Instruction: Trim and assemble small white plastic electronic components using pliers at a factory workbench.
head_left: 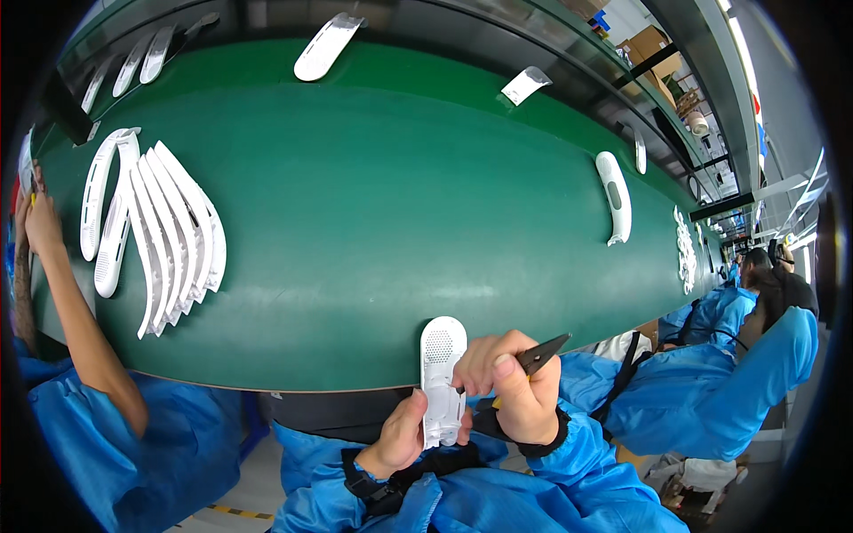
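Note:
My left hand [400,439] is closed round the lower end of a white plastic shell [442,346], with fingertips showing on its far side. The shell is held upright over the table's near edge, its perforated rounded end pointing away from me and its hollow inside facing up. My right hand [516,388] is closed on a dark pointed hand tool [545,354] with a bit of yellow near the palm. The tool's point sticks out to the upper right; its exact kind is partly hidden by my fingers. The right fingertips are close against the shell's right edge.
A green table [355,213] spreads ahead. Several curved white shells [182,235] stand in a row at left, and one white shell [615,197] lies at right. More white pieces [329,46] rest along the far side. Co-workers in blue sit at left [133,444] and right [693,391].

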A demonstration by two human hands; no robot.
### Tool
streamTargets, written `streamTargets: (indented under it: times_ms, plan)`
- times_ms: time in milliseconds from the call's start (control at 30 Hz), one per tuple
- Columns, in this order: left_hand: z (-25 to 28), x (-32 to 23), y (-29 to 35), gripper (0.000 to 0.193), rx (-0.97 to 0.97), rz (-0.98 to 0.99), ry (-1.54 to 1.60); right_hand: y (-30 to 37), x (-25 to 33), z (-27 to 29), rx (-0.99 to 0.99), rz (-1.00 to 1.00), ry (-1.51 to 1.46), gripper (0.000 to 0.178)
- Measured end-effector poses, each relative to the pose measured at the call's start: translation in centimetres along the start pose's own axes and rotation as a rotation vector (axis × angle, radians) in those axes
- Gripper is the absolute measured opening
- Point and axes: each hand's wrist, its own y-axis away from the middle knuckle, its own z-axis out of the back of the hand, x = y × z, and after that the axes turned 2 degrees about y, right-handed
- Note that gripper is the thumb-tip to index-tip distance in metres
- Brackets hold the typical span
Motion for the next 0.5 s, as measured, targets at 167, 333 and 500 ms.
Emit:
streamTargets:
  times_ms: [167,333,500]
  plan:
    - [0.1,0.0,0.1,0.067,-0.058,0.017,-0.009,-0.9,-0.1,-0.4,0.047,-0.01,-0.013,0.026]
    - [0.2,-0.2,-0.1,0.066,-0.029,0.018,-0.022,-1.1,1.0,-0.3,0.088,-0.022,0.076,0.026]
    - [0.3,0.0,0.3,0.067,-0.07,0.048,-0.022,-0.6,2.7,1.3,0.264,-0.03,0.12,0.018]
